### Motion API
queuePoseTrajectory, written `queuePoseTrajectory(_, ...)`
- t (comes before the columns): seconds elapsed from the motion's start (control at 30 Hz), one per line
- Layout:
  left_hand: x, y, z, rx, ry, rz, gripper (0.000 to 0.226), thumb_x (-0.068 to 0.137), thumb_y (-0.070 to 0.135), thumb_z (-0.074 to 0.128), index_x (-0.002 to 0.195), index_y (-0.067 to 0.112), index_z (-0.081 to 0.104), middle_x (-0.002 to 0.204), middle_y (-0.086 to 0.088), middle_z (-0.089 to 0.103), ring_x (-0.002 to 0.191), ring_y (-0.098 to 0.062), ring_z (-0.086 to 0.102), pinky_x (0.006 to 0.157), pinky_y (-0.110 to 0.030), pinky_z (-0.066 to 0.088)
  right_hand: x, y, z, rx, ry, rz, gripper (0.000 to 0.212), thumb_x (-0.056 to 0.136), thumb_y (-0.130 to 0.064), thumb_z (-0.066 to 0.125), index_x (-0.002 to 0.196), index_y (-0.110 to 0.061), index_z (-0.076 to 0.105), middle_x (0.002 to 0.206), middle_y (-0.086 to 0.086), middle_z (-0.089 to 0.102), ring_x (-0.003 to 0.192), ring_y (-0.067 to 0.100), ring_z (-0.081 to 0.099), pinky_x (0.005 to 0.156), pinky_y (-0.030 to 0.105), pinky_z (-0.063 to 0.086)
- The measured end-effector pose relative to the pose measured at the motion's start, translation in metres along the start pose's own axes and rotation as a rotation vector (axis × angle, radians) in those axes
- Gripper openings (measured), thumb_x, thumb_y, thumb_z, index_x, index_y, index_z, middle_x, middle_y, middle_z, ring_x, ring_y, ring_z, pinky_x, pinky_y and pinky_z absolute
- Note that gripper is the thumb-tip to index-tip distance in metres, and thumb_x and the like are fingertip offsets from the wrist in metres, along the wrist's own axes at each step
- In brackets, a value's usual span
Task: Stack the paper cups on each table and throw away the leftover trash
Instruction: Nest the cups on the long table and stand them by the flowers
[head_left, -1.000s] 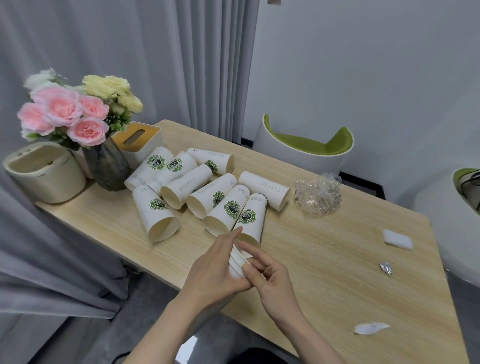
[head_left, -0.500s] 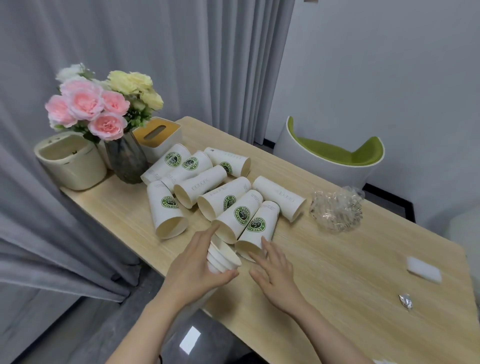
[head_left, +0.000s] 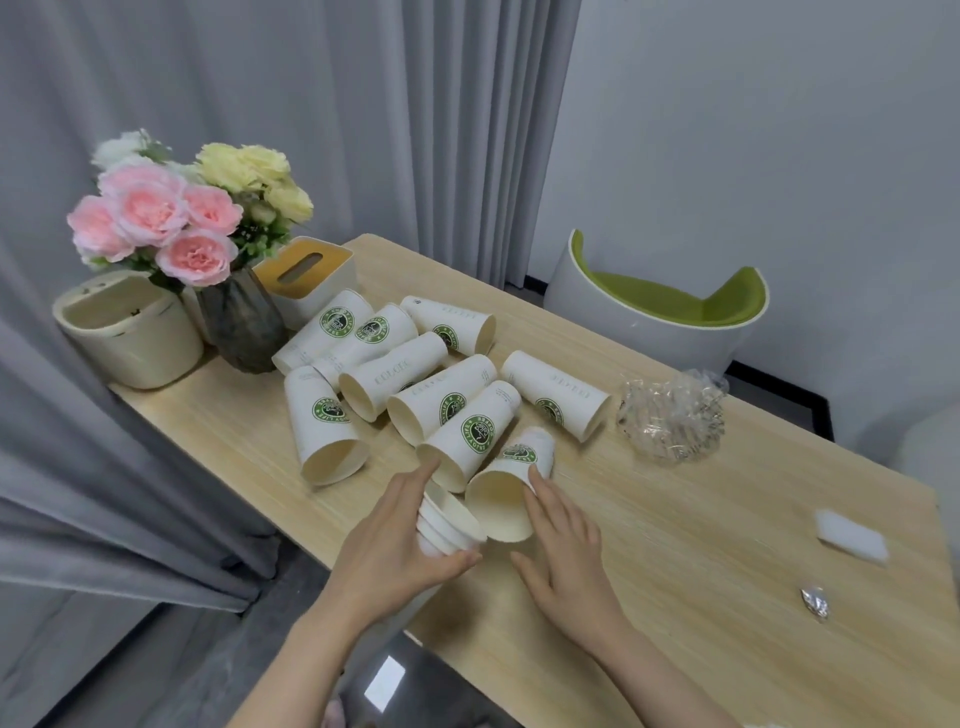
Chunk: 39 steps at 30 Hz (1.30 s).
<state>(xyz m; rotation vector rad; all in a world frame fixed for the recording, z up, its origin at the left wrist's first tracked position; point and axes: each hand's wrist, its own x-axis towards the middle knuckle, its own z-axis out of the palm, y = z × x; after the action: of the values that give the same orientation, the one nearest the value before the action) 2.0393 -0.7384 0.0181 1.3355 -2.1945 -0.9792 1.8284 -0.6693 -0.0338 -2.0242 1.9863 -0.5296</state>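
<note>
Left edge of table (head_left: 701, 561): cream bin (head_left: 130, 332), flower vase (head_left: 241, 327), tissue box (head_left: 311, 280). None of it needs handling for this step.

Mid-left: loose paper cups (head_left: 415, 384) lie on their sides in a pile, touching each other, mouths mostly toward the near edge. Eight or so not yet stacked, by my count.

Left hand (head_left: 395, 545) grips a short nested stack (head_left: 447, 525), fingers and thumb curled round it, rims pointing right and up, just off the near table edge. Wrist comes in low from below the edge, forearm angled up and right.

Right hand (head_left: 561, 540) is beside it, palm down, fingers extended and lying on the side of the nearest cup (head_left: 511, 486); fingertips touch near its logo, thumb splayed toward the stack. It looks like a touch or light push, not a closed grip. Hands are near each other but apart.

Step in hand, my read: get that cup onto the stack. Do it well by taking it around the body rather than the rim so the mouth stays round, aligning the axes before pushing, and keeping the stack steady. The neighbour touching it may roll when it lifts.

Right side: crumpled clear plastic (head_left: 670, 421), white pad (head_left: 852, 535), foil scrap (head_left: 815, 605), all well apart from the hands. That's trash for later.
</note>
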Motion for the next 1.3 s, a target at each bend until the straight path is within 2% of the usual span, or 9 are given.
queuePoseTrajectory(0.13,0.013,0.002,-0.004,0.004,-0.036,0.035,0.102,0.064,0.062,0.074,0.146,0.043,0.017,0.133,0.03,0.029,0.107,0.02,0.03,0.083,-0.018,0.037,0.006,-0.001,-0.02,0.054,0.206,-0.002,0.065,0.087,-0.022,0.062,0.145,-0.02,0.035,0.156,-0.008,0.023,0.14,0.012,0.025,0.106,0.029,0.02)
queuePoseTrajectory(0.27,0.023,-0.001,-0.018,0.018,-0.061,0.091,0.103,0.061,0.068,0.07,0.145,0.047,0.015,0.13,0.033,0.03,0.109,0.02,0.031,0.081,-0.014,0.035,0.019,-0.003,-0.03,0.123,0.293,0.017,0.067,0.081,-0.013,0.075,0.141,-0.013,0.045,0.15,0.0,0.038,0.132,0.023,0.042,0.103,0.042,0.038)
queuePoseTrajectory(0.5,0.042,-0.011,-0.04,0.058,-0.1,0.152,0.102,0.06,0.07,0.069,0.145,0.046,0.017,0.128,0.036,0.03,0.11,0.034,0.02,0.084,0.006,0.023,0.032,-0.012,-0.031,0.218,0.345,0.029,0.079,0.075,-0.013,0.08,0.143,-0.019,0.038,0.149,-0.007,0.036,0.135,0.007,0.033,0.11,0.022,0.027)
queuePoseTrajectory(0.7,0.058,-0.016,-0.046,0.055,-0.165,0.193,0.101,0.06,0.073,0.066,0.144,0.052,0.013,0.128,0.041,0.026,0.109,0.027,0.029,0.08,-0.001,0.031,0.034,-0.018,-0.043,0.277,0.452,0.12,0.044,0.071,-0.019,0.082,0.112,-0.022,0.069,0.127,-0.023,0.05,0.115,0.005,0.051,0.095,0.015,0.039)
queuePoseTrajectory(0.8,0.065,-0.016,-0.046,0.062,-0.211,0.214,0.101,0.061,0.072,0.066,0.143,0.055,0.008,0.124,0.045,0.023,0.109,0.021,0.031,0.077,-0.002,0.034,0.034,-0.023,-0.054,0.329,0.473,0.185,0.022,0.068,-0.021,0.083,0.086,-0.026,0.072,0.114,-0.023,0.056,0.106,0.001,0.056,0.084,0.019,0.044)
queuePoseTrajectory(0.87,0.068,-0.016,-0.046,0.076,-0.231,0.222,0.1,0.063,0.071,0.067,0.141,0.057,0.006,0.124,0.043,0.023,0.108,0.022,0.028,0.075,-0.001,0.033,0.035,-0.024,-0.061,0.388,0.486,0.216,0.019,0.067,-0.017,0.083,0.078,-0.026,0.07,0.113,-0.016,0.06,0.107,-0.001,0.056,0.085,0.017,0.043)
queuePoseTrajectory(1.0,0.073,-0.016,-0.048,0.107,-0.253,0.243,0.099,0.066,0.069,0.068,0.14,0.058,0.004,0.127,0.04,0.023,0.107,0.024,0.023,0.072,-0.001,0.03,0.039,-0.029,-0.073,0.491,0.517,0.259,0.019,0.069,-0.007,0.082,0.073,-0.022,0.071,0.124,-0.012,0.059,0.114,0.0,0.054,0.095,0.022,0.043)
queuePoseTrajectory(1.13,0.081,-0.019,-0.052,0.077,-0.258,0.257,0.103,0.065,0.067,0.069,0.145,0.054,0.005,0.133,0.037,0.025,0.111,0.025,0.023,0.075,-0.005,0.031,0.044,-0.033,-0.083,0.623,0.579,0.342,0.016,0.072,-0.004,0.079,0.072,-0.018,0.072,0.135,-0.016,0.053,0.117,0.002,0.055,0.09,0.026,0.05)
queuePoseTrajectory(1.3,0.089,-0.022,-0.055,0.028,-0.257,0.265,0.104,0.065,0.066,0.071,0.146,0.049,0.009,0.14,0.03,0.028,0.126,0.014,0.028,0.093,-0.018,0.036,0.052,-0.033,-0.093,0.787,0.666,0.343,0.014,0.075,0.005,0.072,0.074,-0.009,0.069,0.118,0.0,0.066,0.11,0.004,0.06,0.079,0.016,0.052)
